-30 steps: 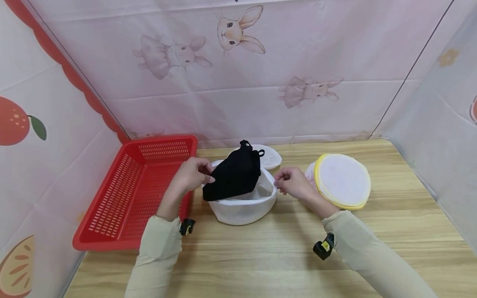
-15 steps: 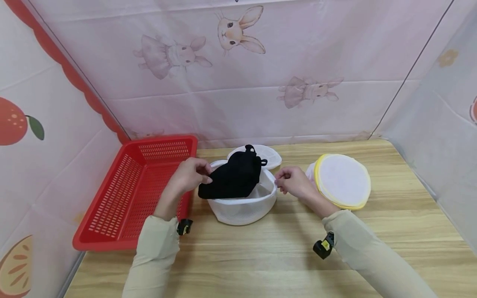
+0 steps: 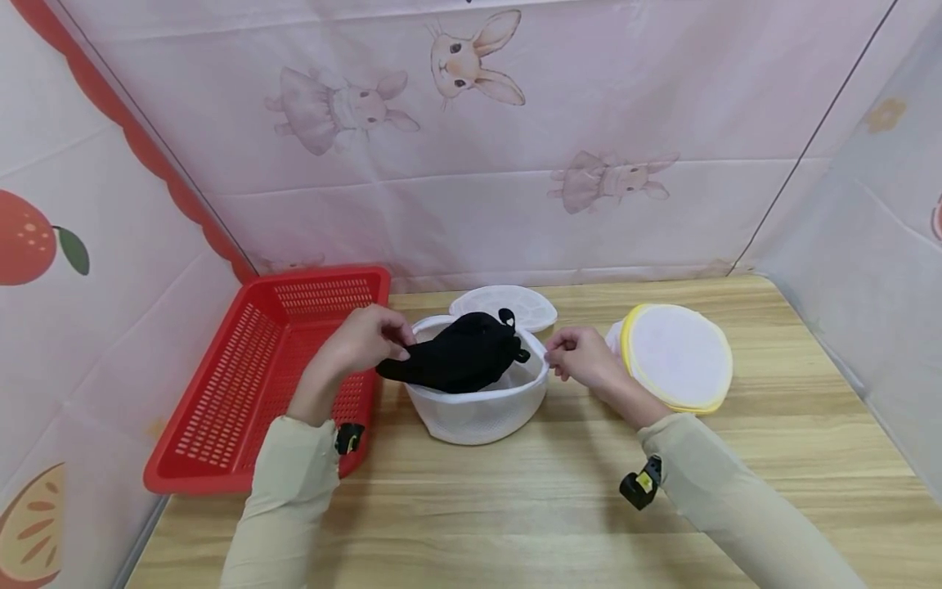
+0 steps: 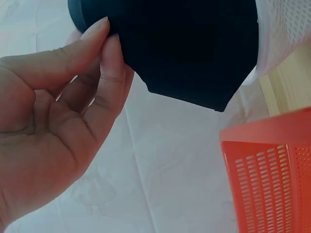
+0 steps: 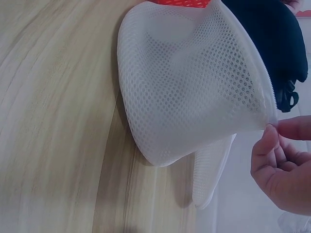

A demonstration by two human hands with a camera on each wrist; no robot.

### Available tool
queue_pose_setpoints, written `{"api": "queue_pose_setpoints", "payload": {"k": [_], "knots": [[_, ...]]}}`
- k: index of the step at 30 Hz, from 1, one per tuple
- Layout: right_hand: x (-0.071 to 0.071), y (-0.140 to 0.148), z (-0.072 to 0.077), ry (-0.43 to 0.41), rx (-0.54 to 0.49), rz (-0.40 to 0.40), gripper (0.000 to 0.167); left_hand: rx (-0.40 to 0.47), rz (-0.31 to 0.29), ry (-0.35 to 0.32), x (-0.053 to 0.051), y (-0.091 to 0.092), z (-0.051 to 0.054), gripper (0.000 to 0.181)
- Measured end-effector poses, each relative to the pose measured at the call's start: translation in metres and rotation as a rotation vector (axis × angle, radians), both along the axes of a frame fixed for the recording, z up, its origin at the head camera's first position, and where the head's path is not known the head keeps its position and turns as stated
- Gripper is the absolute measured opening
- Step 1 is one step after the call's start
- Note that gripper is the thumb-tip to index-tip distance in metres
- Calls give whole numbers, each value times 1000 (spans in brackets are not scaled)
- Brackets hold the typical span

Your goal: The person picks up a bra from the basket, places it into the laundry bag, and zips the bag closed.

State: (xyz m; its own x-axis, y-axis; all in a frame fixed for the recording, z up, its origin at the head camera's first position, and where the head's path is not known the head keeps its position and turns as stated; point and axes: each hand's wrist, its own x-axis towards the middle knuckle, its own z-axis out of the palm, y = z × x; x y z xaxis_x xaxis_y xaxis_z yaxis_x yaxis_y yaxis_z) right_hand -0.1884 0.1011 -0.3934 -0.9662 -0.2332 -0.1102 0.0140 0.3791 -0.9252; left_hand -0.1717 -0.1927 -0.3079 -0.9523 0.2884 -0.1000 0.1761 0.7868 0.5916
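My left hand [image 3: 366,337] pinches one end of a folded black garment [image 3: 465,352] between thumb and fingers. Small loops show at the garment's far end. Much of it lies over the mouth of a white mesh laundry bag [image 3: 478,420], and the held end sticks out past the left rim. On the bag's right side, my right hand [image 3: 583,358] pinches the zippered rim between thumb and forefinger. The bag's round lid [image 3: 515,304] is folded back behind it. In the left wrist view, the dark cloth [image 4: 184,43] hangs from my fingertips. What lies deep in the bag is hidden.
A red slotted plastic basket [image 3: 324,273] stands at the left, close to the bag. To the right sits another round white bag with yellow trim [image 3: 677,357]. Fabric walls printed with rabbits and fruit enclose the wooden table [image 3: 515,507].
My left hand has moved slightly left, drawing its end of the black garment that way. The garment's raised far end has sunk lower over the bag's opening. My right hand stays at the rim.
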Motion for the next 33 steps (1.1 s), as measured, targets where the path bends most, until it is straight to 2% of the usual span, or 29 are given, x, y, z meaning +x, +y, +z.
{"api": "queue_pose_setpoints", "payload": {"k": [4, 12, 24, 29, 33], "knots": [[0, 0, 1, 2, 0, 9, 7, -15, -28, -21, -2, 4, -2, 8], [1, -1, 3, 3, 17, 6, 6, 6, -33, -43, -1, 11, -5, 9], [-1, 1, 2, 26, 13, -18, 5, -40, -124, -70, 0, 13, -5, 10], [-2, 0, 5, 39, -9, -8, 6, -64, -133, -12, -2, 19, -5, 7], [0, -2, 9, 43, -11, -4, 7, -76, -103, 46, -5, 28, -5, 7]]}}
